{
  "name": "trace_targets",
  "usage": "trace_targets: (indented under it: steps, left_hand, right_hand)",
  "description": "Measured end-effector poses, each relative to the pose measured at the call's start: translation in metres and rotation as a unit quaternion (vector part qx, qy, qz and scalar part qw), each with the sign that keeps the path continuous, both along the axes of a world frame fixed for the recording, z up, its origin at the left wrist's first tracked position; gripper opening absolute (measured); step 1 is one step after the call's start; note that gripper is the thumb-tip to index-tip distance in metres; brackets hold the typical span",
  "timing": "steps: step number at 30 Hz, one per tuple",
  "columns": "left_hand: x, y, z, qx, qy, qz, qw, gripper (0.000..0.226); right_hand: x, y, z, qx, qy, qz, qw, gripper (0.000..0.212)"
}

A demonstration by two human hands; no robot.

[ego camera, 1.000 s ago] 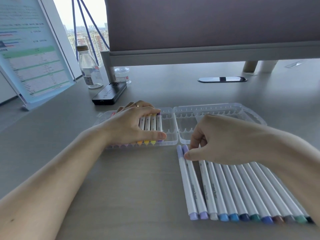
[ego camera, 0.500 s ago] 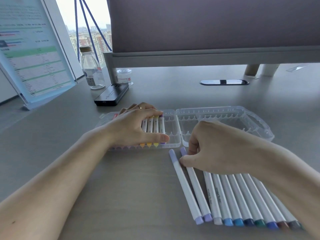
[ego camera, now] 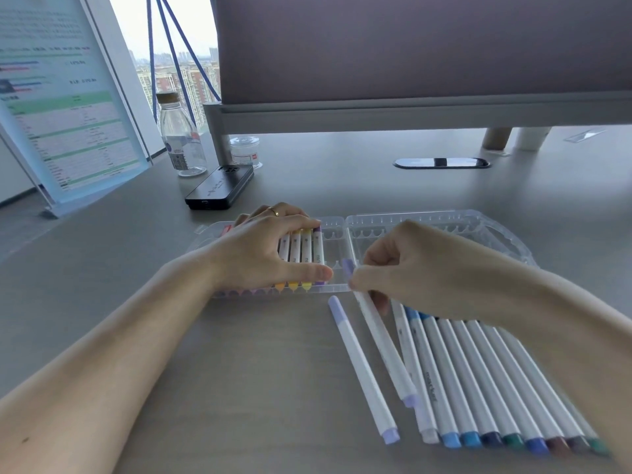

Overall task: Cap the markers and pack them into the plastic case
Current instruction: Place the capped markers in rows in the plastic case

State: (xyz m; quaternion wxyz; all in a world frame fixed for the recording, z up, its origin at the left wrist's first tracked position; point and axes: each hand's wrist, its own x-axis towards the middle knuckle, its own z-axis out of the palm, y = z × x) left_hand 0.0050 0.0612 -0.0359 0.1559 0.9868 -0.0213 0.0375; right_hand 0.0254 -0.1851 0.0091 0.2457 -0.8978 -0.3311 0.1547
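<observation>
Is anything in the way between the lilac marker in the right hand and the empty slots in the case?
Nothing visible. The right hand pinches the lilac marker, its tip over the front wall of the case by the empty slots. The left hand rests on the packed markers, thumb just left of those slots.

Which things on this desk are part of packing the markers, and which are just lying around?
For the job: plastic case, packed markers, lilac marker in the right hand, loose markers.
Just lying about: bottle, phone, small jar, document stand.
</observation>
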Motion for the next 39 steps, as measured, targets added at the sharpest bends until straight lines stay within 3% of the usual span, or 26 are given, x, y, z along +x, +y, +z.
trace_targets:
  steps: [5,10,16,25,33,39]
  left_hand:
    - [-0.002,-0.002,0.001,0.001,0.013,0.007,1.0,0.11]
    - [-0.002,-0.001,0.003,0.007,0.021,0.006,1.0,0.115]
    - [-0.003,0.001,0.004,0.001,0.025,0.004,1.0,0.107]
    - [-0.008,0.004,0.009,-0.005,0.02,-0.022,1.0,0.097]
    - [-0.008,0.006,0.004,-0.004,-0.016,-0.012,1.0,0.079]
    - [-0.005,-0.007,0.009,-0.06,-0.08,-0.013,0.995,0.096]
  right_hand:
    - [0.013,0.0,-0.004,0.123,0.154,-0.042,0.979,0.041]
    - [0.025,-0.002,-0.008,0.194,0.237,-0.073,0.949,0.03]
    - [0.028,-0.004,-0.01,0.246,0.246,-0.092,0.933,0.015]
    - [0.037,0.001,-0.012,0.331,0.223,-0.136,0.907,0.016]
    - [0.058,0.04,0.005,0.262,0.119,-0.143,0.947,0.011]
    - [0.061,0.057,-0.004,0.155,0.096,-0.149,0.972,0.006]
